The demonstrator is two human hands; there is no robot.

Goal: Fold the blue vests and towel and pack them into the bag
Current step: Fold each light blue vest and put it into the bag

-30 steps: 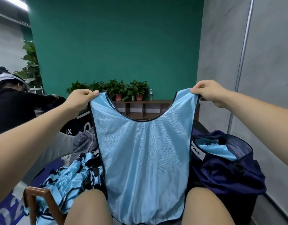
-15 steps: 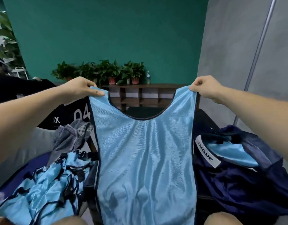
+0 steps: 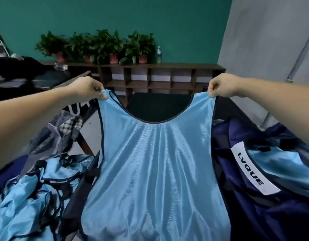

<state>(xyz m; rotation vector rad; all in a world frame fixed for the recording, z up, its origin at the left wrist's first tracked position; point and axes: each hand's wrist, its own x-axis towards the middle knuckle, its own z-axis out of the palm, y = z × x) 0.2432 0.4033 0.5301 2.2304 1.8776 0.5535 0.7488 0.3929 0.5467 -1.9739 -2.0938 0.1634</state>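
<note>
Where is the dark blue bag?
In the head view, the dark blue bag sits low on the right, right beside the held-up vest.

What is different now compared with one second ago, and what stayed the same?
The left hand and right hand have lowered the blue vest: its shoulders were about level with the top of the shelf, now they are below it. Nothing was taken or released. Unchanged: both hands pinch the shoulders, the vest hangs spread, the pile of vests lies left, the bag right.
</note>
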